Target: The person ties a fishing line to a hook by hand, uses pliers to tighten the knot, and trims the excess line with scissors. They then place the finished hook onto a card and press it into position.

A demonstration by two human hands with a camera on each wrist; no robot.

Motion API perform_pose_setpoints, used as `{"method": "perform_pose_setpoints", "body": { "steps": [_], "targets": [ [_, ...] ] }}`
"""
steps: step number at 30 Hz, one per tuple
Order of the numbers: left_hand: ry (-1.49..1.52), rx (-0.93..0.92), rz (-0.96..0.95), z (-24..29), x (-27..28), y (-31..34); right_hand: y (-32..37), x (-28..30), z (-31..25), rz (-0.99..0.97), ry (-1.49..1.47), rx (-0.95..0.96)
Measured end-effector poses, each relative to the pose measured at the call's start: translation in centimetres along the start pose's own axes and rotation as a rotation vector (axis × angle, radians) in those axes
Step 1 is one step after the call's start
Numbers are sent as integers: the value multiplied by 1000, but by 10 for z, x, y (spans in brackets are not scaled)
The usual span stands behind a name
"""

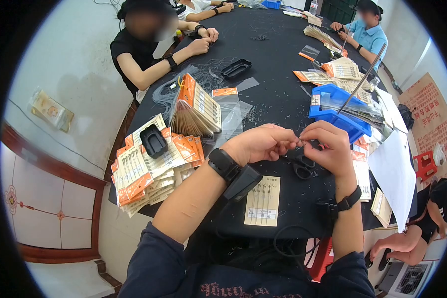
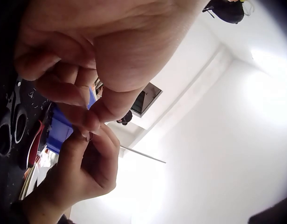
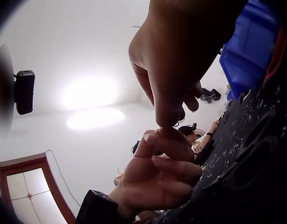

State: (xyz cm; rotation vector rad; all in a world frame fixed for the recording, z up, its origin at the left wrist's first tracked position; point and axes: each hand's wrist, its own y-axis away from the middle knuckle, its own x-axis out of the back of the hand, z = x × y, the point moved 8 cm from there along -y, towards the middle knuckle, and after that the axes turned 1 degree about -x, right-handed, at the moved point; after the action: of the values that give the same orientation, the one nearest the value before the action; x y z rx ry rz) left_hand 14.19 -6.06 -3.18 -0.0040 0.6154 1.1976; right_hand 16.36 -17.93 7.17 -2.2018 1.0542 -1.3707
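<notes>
Over the near part of the table, my left hand and right hand meet fingertip to fingertip. A small dark curved fish hook shows at the right fingertips, with thumb and index finger pinching it. The left thumb and index finger pinch at the same spot, covering most of what lies between. Below the hands lies a cream card carrying several hooks on thin lines. Black-handled scissors rest on the cloth just under the right hand.
Piled hook cards stand at left with a small black tray on top. Behind them is a fanned card bundle. A blue bin with a metal rod stands at right. Other people sit around the table.
</notes>
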Motion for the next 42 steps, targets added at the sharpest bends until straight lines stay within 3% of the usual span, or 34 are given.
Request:
{"method": "perform_pose_setpoints", "body": {
  "steps": [3, 12, 15, 18, 22, 34, 42],
  "targets": [
    [-23, 0, -8, -2, 2, -1, 0, -3, 2, 5, -41, 14],
    [-129, 7, 43, 0, 8, 0, 1, -14, 15, -118, -124, -186],
    [-195, 10, 45, 1, 9, 0, 8, -25, 30, -164, -232, -356],
    [-228, -47, 85, 5, 13, -1, 10, -25, 38, -77, -457, -476],
    [-223, -157, 158, 15, 15, 0, 14, -23, 51, -80, -576, -497],
    [-273, -354, 88, 34, 2, 5, 17, -25, 55, -136, -580, -531],
    [-290, -385, 3, 33, -4, 4, 16, -25, 52, -100, -609, -483]
  ]
}}
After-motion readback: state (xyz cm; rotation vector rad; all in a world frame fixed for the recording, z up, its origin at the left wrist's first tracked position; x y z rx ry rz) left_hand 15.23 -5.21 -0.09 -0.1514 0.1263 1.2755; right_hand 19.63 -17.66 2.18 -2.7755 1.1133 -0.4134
